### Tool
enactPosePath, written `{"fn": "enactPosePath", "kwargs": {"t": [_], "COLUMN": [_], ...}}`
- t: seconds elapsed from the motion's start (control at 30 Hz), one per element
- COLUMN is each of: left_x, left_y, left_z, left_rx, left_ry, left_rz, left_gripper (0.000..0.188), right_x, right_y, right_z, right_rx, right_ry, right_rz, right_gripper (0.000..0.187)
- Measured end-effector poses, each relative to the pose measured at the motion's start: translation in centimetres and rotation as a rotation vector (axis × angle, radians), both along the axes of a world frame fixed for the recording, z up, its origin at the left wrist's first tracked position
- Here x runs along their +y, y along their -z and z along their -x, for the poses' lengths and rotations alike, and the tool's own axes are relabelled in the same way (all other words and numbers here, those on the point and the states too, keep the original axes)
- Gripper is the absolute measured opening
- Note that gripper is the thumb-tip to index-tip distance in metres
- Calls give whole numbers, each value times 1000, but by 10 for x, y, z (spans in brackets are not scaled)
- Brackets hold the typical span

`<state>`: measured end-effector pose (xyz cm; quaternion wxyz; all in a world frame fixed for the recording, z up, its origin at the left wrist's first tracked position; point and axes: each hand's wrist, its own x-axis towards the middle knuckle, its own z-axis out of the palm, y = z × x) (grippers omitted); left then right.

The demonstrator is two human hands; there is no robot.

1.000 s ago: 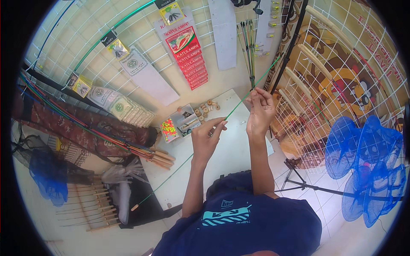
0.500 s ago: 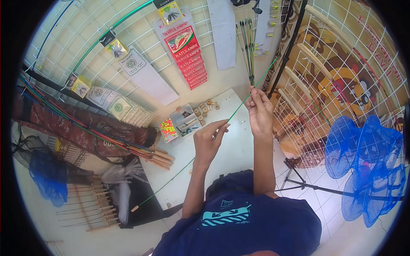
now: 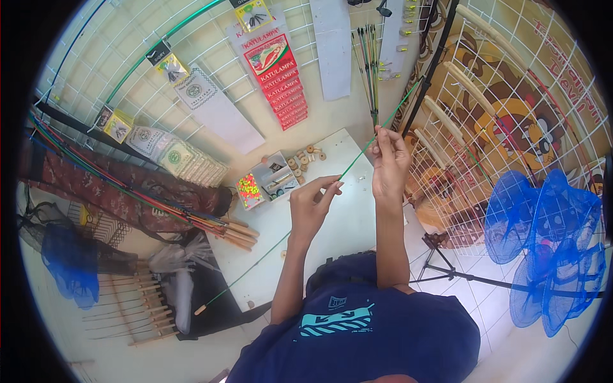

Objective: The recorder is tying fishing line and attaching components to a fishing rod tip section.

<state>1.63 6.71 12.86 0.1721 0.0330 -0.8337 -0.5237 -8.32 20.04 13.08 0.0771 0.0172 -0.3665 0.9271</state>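
A thin green fishing rod [image 3: 357, 159] runs slantwise across the table, from a short wooden handle [image 3: 200, 310] at the lower left to its tip at the upper right. My left hand [image 3: 311, 205] pinches it near the middle between thumb and fingers. Higher up, my right hand [image 3: 391, 165] has its thumb and fingertips closed on the rod. Just beyond the right fingertips, a bunch of thin dark and coloured sticks [image 3: 367, 73] stands against the wall.
On the white table [image 3: 332, 223] sit a compartment box [image 3: 279, 177], a tub of bright beads [image 3: 249, 191] and several wooden spools [image 3: 300, 163]. Wooden-handled rods [image 3: 191, 220] lie at left. Blue nets [image 3: 543, 249] and a wire rack [image 3: 485, 127] are at right; packets [image 3: 281, 89] hang behind.
The view has shifted slightly. Both hands keep their grip on the rod, and the right fingers have moved a little along it.
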Motion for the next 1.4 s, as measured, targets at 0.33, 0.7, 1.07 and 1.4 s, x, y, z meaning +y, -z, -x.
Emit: {"fn": "enactPosePath", "kwargs": {"t": [0.33, 0.7, 1.07, 1.4], "left_x": [9, 30, 41, 44], "left_y": [-47, -60, -52, -63], "left_z": [37, 58, 49, 36], "left_rx": [55, -159, 8, -17], "left_ry": [217, 373, 325, 296], "left_rz": [-262, -311, -297, -289], "left_gripper": [34, 22, 16, 17], "right_x": [7, 19, 27, 27], "right_y": [-16, -23, -29, -28], "right_z": [-10, -25, -43, -47], "right_rx": [66, 23, 19, -28], "right_ry": [70, 46, -41, 14], "right_rz": [-190, -139, -62, -19], "right_gripper": [17, 19, 23, 25]}}
